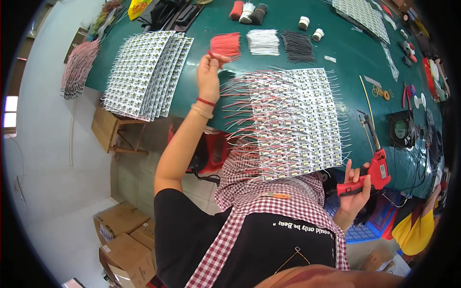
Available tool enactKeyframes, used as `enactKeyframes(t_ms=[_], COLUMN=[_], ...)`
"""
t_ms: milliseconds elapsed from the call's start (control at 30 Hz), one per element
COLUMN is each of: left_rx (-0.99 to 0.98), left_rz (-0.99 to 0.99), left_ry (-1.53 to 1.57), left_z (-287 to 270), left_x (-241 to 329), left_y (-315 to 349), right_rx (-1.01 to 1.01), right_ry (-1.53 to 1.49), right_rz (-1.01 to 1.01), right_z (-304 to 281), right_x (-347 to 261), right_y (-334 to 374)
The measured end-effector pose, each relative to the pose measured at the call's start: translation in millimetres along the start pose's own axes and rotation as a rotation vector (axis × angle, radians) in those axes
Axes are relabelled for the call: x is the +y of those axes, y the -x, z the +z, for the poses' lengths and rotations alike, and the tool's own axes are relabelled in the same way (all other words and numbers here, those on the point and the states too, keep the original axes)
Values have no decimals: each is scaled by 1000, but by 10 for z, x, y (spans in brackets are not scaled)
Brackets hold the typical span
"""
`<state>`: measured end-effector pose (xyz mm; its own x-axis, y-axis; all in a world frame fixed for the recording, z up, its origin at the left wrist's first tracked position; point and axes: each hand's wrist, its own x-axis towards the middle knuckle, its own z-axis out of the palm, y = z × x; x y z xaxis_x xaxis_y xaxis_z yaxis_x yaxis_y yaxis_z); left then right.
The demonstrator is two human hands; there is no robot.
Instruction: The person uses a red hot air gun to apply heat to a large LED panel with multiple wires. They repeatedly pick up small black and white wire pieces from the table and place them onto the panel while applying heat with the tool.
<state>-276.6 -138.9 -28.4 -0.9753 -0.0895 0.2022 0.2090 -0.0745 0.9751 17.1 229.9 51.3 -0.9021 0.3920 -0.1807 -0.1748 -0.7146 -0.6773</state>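
My left hand [208,72] reaches to the near left corner of a pile of short red wires [225,44]. Its fingers are drawn together, with a bit of red at their tips; what they pinch is too small to make out. In my right hand [354,204] is a red soldering gun [379,172], gripped by its handle with the metal tip pointing up and away. Between the hands, a large panel of white circuit boards [307,115] lies at the table's near edge, partly over my lap. Red and white wires stick out along its left side, and short pale wires along its right.
Stacked circuit board panels [139,72] overhang the table's left edge. White wires [263,42] and black wires [297,46] lie beyond the panel. A small fan [401,129], pliers [407,96] and rubber bands [379,91] are at the right; cardboard boxes [127,249] stand on the floor.
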Motion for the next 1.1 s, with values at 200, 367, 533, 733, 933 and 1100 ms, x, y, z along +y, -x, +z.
enactKeyframes(t_ms=[200, 367, 533, 733, 933, 1100], left_rx=[-28, -62, -108, -408, -787, -961], left_rz=[-73, -36, -88, -194, -368, -277], left_ry=[52, -27, 34, -77, -85, -212], left_z=[70, 53, 52, 537, 1253, 1652], left_x=[-7, 96, 215, 876, 1111, 1295], left_y=[117, 168, 228, 345, 959, 1296], right_rx=[-16, -33, -53, -93, 40, -31], right_ry=[23, 8, 38, 204, 436, 560], right_rz=[3, 1, 12, 7, 46, 158], right_z=[36, 89, 131, 388, 931, 847], right_x=[-17, -25, -51, -226, -98, 131], right_y=[-41, -39, -21, -93, -362, -538])
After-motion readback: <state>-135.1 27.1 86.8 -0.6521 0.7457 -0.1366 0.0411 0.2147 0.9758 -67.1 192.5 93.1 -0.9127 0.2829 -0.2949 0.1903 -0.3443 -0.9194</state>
